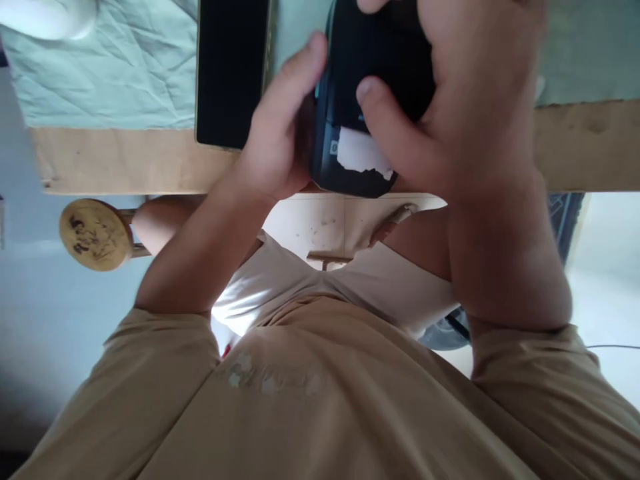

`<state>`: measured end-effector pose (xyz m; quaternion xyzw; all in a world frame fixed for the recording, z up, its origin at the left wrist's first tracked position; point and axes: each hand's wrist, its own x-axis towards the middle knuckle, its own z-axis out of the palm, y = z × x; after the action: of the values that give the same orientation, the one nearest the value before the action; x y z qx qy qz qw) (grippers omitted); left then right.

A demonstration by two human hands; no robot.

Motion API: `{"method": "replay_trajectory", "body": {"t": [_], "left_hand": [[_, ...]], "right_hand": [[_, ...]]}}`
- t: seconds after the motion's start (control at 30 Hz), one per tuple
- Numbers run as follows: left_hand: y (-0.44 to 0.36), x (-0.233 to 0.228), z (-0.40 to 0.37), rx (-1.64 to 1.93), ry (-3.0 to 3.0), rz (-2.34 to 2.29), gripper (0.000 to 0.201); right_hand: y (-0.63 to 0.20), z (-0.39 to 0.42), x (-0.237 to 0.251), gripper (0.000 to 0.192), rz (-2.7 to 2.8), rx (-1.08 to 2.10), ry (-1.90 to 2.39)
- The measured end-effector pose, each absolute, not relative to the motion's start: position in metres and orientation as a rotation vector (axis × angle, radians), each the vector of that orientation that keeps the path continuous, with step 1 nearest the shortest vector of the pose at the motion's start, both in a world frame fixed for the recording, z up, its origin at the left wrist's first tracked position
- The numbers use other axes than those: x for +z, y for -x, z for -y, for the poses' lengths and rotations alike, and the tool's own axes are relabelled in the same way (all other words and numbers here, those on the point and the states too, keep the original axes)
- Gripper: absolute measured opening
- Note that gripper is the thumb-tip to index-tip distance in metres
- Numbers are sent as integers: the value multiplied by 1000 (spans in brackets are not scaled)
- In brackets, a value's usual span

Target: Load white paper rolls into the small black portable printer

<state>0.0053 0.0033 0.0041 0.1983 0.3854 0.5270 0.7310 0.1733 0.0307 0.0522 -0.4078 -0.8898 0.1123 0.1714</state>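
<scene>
Both hands hold a black boxy device (380,53) over the table's near edge. My left hand (277,137) cups its left side, thumb pressed along the edge. My right hand (470,100) wraps over the top and right side, with one finger lying across the front. A torn white slip of paper (359,153) sticks out low on the device's front, just under that finger. Much of the device is hidden by my right hand.
A flat black slab like a phone or tablet (231,73) lies on the pale green cloth (115,73) left of the device. The wooden table edge (125,160) runs across. A round wooden stool top (95,233) sits lower left. My lap and beige shirt fill the bottom.
</scene>
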Motion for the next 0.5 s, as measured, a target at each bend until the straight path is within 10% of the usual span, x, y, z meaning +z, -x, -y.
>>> {"method": "replay_trajectory", "body": {"t": [0.13, 0.5], "left_hand": [[-5, 10, -8, 1100, -552, -692, 54], [4, 12, -6, 1097, -530, -807, 33]], "right_hand": [[-169, -36, 51, 67, 2506, 450, 1298], [-182, -14, 49, 59, 2422, 488, 1088]]}}
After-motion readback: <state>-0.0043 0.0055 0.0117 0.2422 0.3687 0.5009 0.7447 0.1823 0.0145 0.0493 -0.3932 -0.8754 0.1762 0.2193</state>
